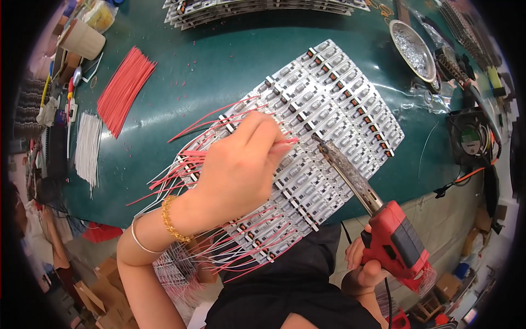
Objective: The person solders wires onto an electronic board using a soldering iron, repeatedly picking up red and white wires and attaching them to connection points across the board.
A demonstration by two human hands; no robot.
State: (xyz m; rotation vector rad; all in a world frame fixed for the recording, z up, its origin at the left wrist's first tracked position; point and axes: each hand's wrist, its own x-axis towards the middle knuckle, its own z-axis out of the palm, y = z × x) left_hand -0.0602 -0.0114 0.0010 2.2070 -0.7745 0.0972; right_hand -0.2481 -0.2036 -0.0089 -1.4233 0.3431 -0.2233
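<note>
Left hand point(241, 164) fingers pinch red wire point(287, 141) onto panel point(329, 109) at worktop point(219, 60) near edge, steadying joint; right hand point(359, 271) grips soldering gun point(378, 219), tip beside wire.

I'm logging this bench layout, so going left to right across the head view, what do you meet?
White wire bundle → red wire bundle → left hand pinching a red wire → soldering gun in the right hand → metal bowl → small fan.
</note>
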